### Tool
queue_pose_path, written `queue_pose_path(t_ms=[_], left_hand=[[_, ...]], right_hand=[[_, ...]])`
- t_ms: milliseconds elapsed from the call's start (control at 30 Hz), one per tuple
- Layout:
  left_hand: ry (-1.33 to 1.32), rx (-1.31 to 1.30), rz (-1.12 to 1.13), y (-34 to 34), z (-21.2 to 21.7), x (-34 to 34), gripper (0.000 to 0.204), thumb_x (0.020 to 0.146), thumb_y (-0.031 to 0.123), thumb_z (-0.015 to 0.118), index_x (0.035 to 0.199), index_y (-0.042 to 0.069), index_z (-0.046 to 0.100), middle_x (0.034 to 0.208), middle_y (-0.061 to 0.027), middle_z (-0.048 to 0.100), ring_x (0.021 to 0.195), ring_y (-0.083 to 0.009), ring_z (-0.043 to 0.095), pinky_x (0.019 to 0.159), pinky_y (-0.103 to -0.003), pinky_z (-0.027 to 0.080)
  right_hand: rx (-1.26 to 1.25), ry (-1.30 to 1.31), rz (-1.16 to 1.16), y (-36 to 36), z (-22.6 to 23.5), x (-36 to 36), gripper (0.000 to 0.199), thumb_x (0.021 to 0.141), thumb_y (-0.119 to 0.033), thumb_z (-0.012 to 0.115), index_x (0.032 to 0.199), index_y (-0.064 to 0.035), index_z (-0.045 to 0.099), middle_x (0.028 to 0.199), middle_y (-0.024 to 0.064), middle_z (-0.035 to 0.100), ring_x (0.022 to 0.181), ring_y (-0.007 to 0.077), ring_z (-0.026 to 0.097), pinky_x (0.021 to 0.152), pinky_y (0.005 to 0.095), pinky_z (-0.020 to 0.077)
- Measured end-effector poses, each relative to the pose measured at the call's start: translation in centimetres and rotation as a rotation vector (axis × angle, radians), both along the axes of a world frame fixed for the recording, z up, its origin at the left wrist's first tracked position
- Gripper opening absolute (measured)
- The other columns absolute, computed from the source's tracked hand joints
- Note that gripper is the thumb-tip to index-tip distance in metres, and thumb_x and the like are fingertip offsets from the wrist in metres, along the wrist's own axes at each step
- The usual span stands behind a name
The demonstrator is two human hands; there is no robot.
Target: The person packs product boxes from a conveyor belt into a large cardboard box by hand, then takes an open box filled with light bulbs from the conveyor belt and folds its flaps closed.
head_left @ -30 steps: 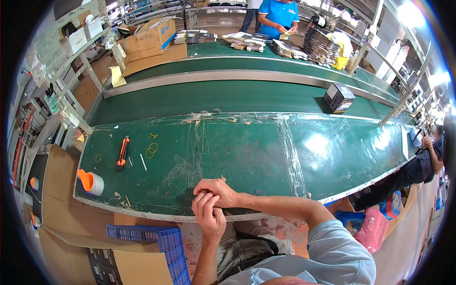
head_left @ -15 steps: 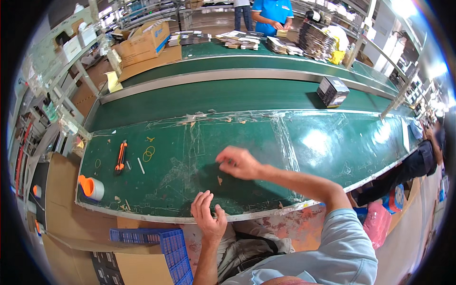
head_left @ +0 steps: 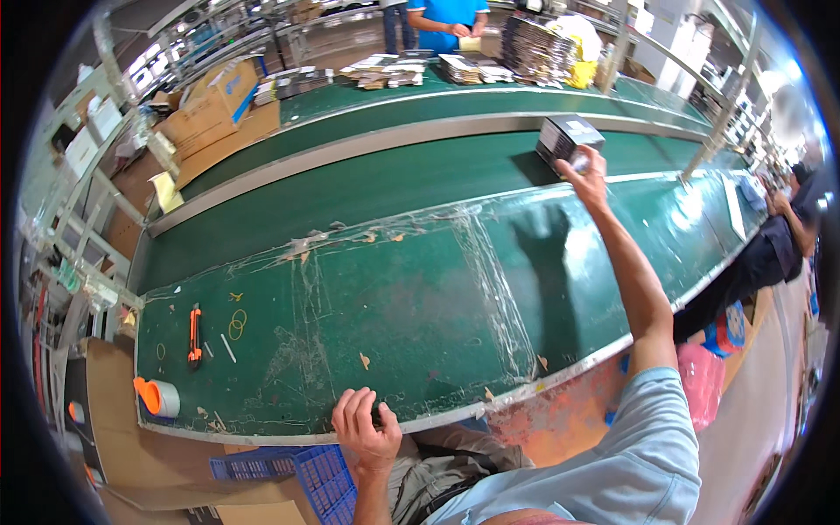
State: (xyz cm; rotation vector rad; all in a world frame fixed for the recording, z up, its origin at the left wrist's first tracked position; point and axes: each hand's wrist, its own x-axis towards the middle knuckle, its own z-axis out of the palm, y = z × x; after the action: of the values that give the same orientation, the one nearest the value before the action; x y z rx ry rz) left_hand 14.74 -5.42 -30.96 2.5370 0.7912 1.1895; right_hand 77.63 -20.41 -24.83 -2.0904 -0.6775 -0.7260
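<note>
A small black-and-white carton (head_left: 564, 140) sits on the green belt past the worktable, right of the middle. My right hand (head_left: 588, 179) is stretched out to its near side, thumb and fingers apart in front of the lower corner. Whether the fingertips press on the carton I cannot tell. Down at the table's near edge, my left hand (head_left: 367, 430) has loosely bent, parted fingers and nothing in it. An orange-and-black utility knife (head_left: 194, 337), yellow rubber bands (head_left: 237, 325) and a tape roll (head_left: 164, 399) with an orange part lie on the table's left.
A metal rail (head_left: 376, 138) runs behind the belt. Beyond it are stacks of flat cartons (head_left: 385, 72), an open cardboard box (head_left: 210, 105) and a person in blue (head_left: 446, 22). Another person (head_left: 770, 254) is at the right. A blue crate (head_left: 324, 481) stands below the table.
My right hand has gone from above the table's middle out to the carton, its arm now extended. My left hand stays by the near edge. The whole view has shifted and tilted.
</note>
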Motion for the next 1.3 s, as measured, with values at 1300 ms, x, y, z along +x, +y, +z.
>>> queue_pose_path(t_ms=[1300], left_hand=[[0.080, -0.027, 0.015, 0.0, 0.7, -0.2, 0.032, 0.078, 0.010, 0.073, 0.109, 0.005, 0.068, 0.114, -0.0106, 0.070, 0.112, -0.0335, 0.064, 0.097, -0.047, 0.048]], right_hand=[[-0.076, 0.114, 0.208, 13.7, 3.0, -2.2, 0.096, 0.074, -0.054, 0.089, 0.151, -0.0143, 0.048, 0.150, 0.0249, 0.043, 0.139, 0.0421, 0.047, 0.113, 0.0499, 0.0449]])
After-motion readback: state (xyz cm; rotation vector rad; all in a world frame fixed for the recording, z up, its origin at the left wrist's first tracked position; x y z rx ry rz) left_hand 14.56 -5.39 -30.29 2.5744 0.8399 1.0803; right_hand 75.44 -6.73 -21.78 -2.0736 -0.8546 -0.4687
